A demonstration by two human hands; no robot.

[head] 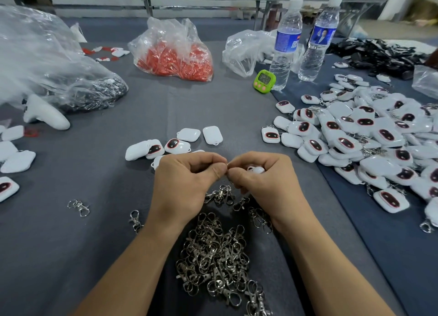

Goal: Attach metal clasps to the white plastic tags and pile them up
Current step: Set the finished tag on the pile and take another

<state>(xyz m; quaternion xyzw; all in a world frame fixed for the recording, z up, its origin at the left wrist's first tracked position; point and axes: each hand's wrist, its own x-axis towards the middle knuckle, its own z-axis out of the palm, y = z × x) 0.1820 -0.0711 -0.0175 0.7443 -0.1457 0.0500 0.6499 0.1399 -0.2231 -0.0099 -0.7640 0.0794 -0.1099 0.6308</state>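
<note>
Grey cloth covers the work table (71, 244), and all positions below are given relative to the clasp heap (213, 256), which lies nearest the camera, between the forearms. The clasps are small, stiff metal parts, judged light and slippery; each is best taken by its ring end, leaving the hook free. Just beyond the heap, both hands meet fingertip to fingertip. The left hand (187, 175) is closed in a narrow pinch at the meeting point; what it pinches is too small to identify, probably a clasp ring. The right hand (263, 173) is curled around a white tag (256, 169), with thumb and forefinger pinched narrow toward the left hand. The tag is hard, smooth plastic, judged light and rigid; grip it by the body so the small loop stays exposed. Beyond the hands lie loose tags (182, 145). Far right of the heap sits the finished pile (355, 135). Farthest back stand two water bottles (286, 43).
</note>
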